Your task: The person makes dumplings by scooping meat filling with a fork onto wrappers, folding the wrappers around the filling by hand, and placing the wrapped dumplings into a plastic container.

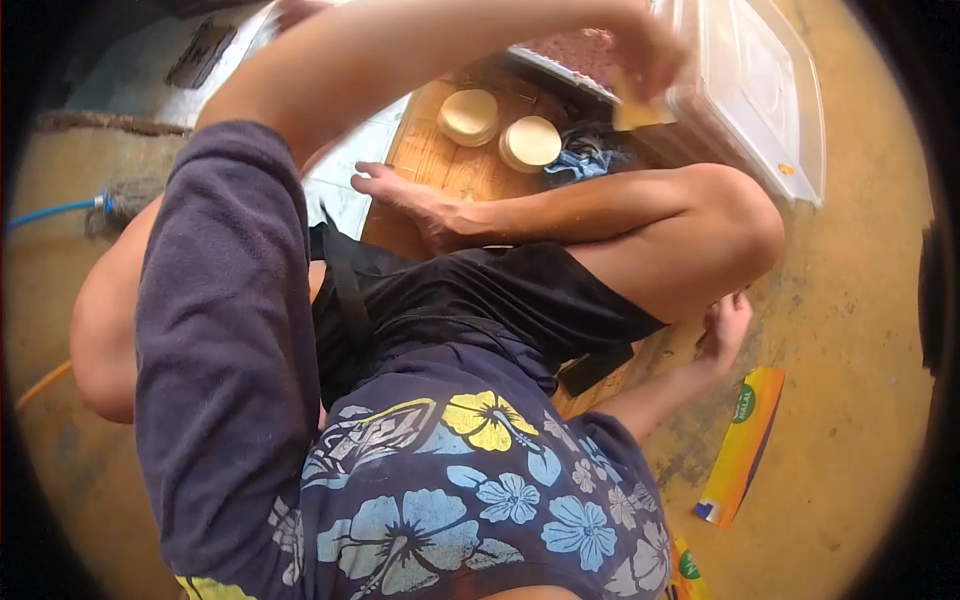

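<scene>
"Yellowish flat piece: where exactly is it?"

"Just below the fingers of the left grip, beside the tray of reddish, crumbly filling and next to the clear plastic box."

"Is it properly held?"

"The left grip seems closed on its upper part, though blur hides the exact pinch. The rest pokes out below the fingers."

"And the right grip?"

"Loose, fingers part-spread and bent, with nothing in it that I can see. It is near the right knee, on the side away from the worktop."

"How would you expect the piece to handle?"

"As a light thing, I'd judge: thin, more limp than stiff, and easy to crease or tear. Weight won't be the trouble; too hard a squeeze would be. Wet fingers could make it slide or cling."

"So where would you take hold?"

"Near one edge, thumb on one face and fingertips on the other, pressing lightly. Pinch only a corner and the free part may droop; a palm under the middle would carry it better."

"What about the two round pale stacks?"

"They sit side by side on the worktop, near the tray. I'd cup those around their sides, not press on top."
</scene>
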Demonstrator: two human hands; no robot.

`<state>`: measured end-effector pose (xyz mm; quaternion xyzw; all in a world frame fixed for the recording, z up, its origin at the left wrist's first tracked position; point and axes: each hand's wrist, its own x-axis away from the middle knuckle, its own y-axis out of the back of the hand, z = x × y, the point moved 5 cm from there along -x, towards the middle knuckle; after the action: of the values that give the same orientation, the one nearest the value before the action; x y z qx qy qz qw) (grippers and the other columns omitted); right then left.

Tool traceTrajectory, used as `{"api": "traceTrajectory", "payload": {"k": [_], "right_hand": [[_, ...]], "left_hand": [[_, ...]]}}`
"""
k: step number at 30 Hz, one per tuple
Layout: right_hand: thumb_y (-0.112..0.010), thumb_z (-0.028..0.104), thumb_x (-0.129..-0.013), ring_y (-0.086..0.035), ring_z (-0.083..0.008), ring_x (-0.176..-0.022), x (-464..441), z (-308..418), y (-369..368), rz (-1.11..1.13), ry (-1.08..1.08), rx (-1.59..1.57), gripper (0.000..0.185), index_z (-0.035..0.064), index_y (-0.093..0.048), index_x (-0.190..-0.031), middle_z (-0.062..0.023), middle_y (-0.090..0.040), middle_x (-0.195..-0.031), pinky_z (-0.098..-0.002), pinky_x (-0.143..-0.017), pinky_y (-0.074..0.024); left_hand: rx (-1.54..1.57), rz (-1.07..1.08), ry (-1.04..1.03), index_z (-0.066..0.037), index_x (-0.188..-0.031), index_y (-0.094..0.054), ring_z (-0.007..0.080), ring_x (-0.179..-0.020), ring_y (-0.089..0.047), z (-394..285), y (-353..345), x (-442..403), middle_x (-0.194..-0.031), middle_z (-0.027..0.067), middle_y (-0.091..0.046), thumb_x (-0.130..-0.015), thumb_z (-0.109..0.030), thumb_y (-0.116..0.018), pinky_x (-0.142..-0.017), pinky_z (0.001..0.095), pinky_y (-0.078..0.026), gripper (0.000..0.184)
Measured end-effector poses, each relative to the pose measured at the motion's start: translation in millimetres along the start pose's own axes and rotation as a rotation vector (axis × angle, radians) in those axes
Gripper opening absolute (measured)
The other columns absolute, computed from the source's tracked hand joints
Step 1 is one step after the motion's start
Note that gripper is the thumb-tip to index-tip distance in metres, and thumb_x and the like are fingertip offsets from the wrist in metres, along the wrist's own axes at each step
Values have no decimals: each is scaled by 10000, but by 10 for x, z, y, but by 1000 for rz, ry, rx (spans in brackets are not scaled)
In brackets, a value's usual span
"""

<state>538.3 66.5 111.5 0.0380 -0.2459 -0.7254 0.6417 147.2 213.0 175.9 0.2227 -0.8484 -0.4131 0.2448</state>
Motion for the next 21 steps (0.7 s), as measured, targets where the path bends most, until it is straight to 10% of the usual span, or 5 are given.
{"api": "traceTrajectory", "payload": {"k": [2,4,5,13,21], "right_hand": [[-644,254,-956,-373,-24,-496,-144,729,-168,51,184,79,183,85,-604,-896,63,-494,-642,-199,-445,-270],[-639,271,-953,-386,-17,-547,-239,1542,-422,150,450,103,202,82,-627,-884,69,-511,-688,-198,-492,-277],[-640,281,-950,-397,-20,-566,-209,1933,-582,196,565,95,220,65,-643,-908,59,-532,-711,-195,-507,-292],[-584,269,-972,-402,21,-599,-324,3545,-1730,333,745,213,268,57,-693,-1094,24,-619,-899,-157,-502,-288],[-552,243,-988,-383,-21,-603,-195,3346,-1607,367,709,351,255,45,-711,-1005,43,-523,-750,-194,-528,-294]], "left_hand": [[190,-118,61,-84,-918,-781,109,-625,-598,-61,488,96,-771,35,-704,-789,-238,-786,-532,270,-467,201],[438,-71,543,-87,-818,-751,103,-574,-534,-181,873,266,-675,2,-622,-771,-233,-793,-513,263,-444,160],[311,-235,125,-89,-790,-735,103,-574,-522,-374,993,600,-670,-2,-601,-767,-239,-795,-517,259,-442,164],[15,-277,236,-65,-935,-701,106,-721,-583,-395,1341,1038,-852,51,-641,-873,-313,-692,-625,237,-502,256],[687,-696,77,-65,-818,-645,84,-622,-513,248,-454,1776,-669,-15,-556,-830,-251,-693,-534,258,-412,193]]}}
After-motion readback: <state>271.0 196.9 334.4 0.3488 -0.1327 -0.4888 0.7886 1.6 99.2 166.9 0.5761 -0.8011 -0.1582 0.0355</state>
